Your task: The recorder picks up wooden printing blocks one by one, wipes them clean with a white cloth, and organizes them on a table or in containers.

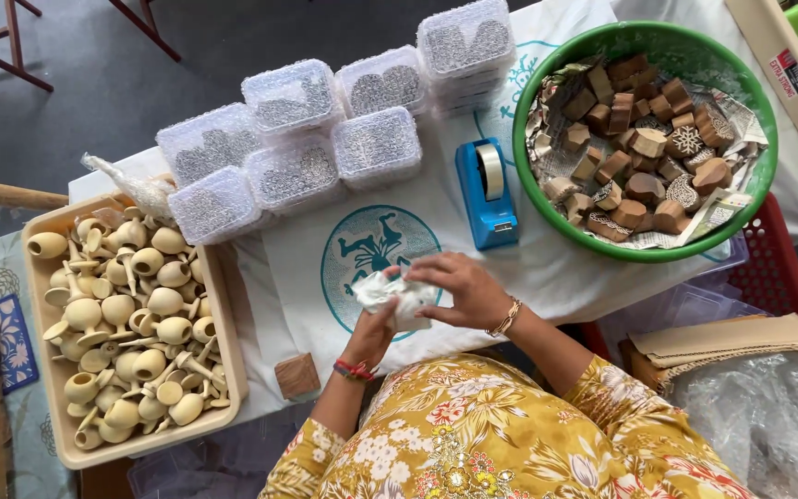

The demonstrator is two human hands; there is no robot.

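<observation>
Both hands meet over a white cloth with a teal round print [373, 248]. My left hand [373, 325] grips a small bundle wrapped in white crumpled paper [397, 294] from below. My right hand [459, 286] lies over the bundle's right side, fingers closed on the paper. What is inside the wrap is hidden. A small wooden block [297, 375] lies on the cloth just left of my left wrist. A blue tape dispenser [486, 194] stands beyond the hands.
A beige tray [41, 356] of several small wooden knobbed pieces sits at the left. Several clear lidded boxes [293, 97] line the back. A green basin [644, 37] holds carved wooden blocks on newspaper at the right. Cardboard and plastic wrap [768, 407] lie at lower right.
</observation>
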